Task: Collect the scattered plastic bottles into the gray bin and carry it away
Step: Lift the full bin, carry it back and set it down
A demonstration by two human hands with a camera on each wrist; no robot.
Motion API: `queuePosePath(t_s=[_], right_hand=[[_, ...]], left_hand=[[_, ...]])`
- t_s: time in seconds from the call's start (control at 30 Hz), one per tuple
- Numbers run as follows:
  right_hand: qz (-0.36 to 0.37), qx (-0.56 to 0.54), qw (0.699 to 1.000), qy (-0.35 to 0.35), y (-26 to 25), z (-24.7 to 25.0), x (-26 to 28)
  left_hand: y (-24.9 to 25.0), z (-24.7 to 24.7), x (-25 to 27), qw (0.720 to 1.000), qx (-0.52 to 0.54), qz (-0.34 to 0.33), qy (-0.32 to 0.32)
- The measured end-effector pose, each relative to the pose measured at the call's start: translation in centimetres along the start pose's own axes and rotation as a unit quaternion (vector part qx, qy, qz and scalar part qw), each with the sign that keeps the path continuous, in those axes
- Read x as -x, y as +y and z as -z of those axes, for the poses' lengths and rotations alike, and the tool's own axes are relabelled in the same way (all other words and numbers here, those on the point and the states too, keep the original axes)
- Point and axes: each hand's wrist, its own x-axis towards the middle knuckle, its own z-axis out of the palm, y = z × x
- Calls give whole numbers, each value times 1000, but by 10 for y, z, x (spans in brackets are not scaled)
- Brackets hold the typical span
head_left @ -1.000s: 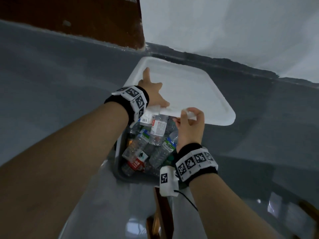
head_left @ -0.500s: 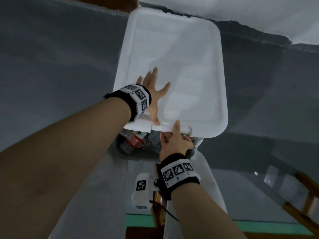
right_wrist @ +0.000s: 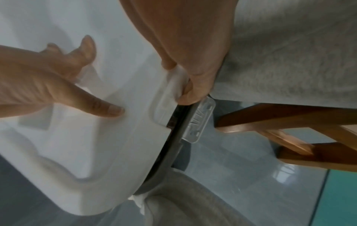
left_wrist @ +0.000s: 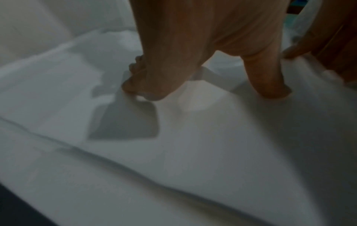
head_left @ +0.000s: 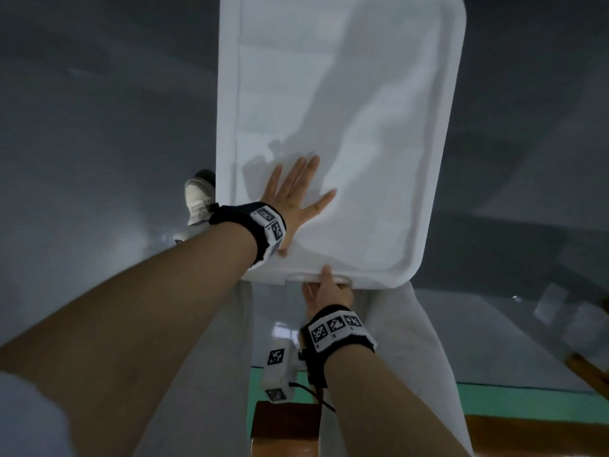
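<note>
A white lid (head_left: 342, 103) lies over the gray bin and hides the bottles. My left hand (head_left: 296, 196) presses flat on the lid near its front left corner, fingers spread (left_wrist: 268, 85). My right hand (head_left: 326, 285) pinches the lid's front tab (right_wrist: 170, 91), thumb on top and fingers curled under it. In the right wrist view the gray bin rim (right_wrist: 166, 159) shows as a dark strip under the lid edge, with a clear latch (right_wrist: 201, 120) hanging off it.
My grey trouser legs (head_left: 405, 341) stand close behind the bin. A white shoe (head_left: 197, 199) sits on the grey floor (head_left: 99, 143) left of the bin. A wooden chair frame (right_wrist: 280, 126) is near my right hand, with a green floor strip (head_left: 527, 400) behind.
The lid has come down from a tilted, half-open position to cover the bin, and the bottles have gone out of sight. My left hand moved onto the lid top; my view dropped closer over it.
</note>
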Motion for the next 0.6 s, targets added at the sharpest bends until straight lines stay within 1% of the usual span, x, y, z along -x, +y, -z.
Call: queuePosePath(t_s=[0.17,0.3,0.4,0.53,0.6], right_hand=[[-24,36,999,25,7,4,-31],[-55,22,998,1,7,2,-45],[-61,20,998,10,11,2,-55],[-67,113,991,9,14,3,-75],[-64,172,983,-17,17,7,-88]], left_hand=[[6,-33,-9,1000,9,-7,5],[6,-48,-14,999,18,-3,26],[5,-52,-19,999,22,1,29],[2,-57,-23,999,24,5,32],[2,-59,-25,999,23,7,33]])
